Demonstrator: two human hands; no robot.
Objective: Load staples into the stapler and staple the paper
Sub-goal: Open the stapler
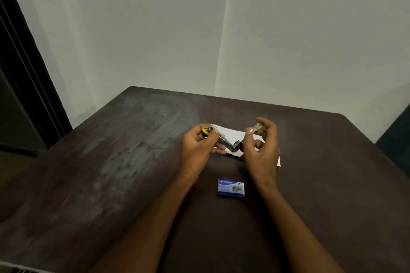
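Pale walls meet in a corner behind the dark brown table (111, 162), whose top looks smudged and dusty on the left side. Both bare forearms reach in from the near edge toward the middle of the table. The left hand (196, 146) grips one end of the stapler (221, 138), thumb laid along the metal and fingers curled beneath, with a bit of yellow showing past the knuckles. The stapler is swung wide open in a V. The right hand (263, 148) pinches the yellow tip of the raised arm between thumb and forefinger, its other fingers loosely curled. Under both hands lies the white paper (230, 133), flat on the table, one corner poking out to the right of the right wrist. Nearer, between the two forearms, sits a small blue staple box (231, 188), apart from the paper; I cannot tell whether it is open.
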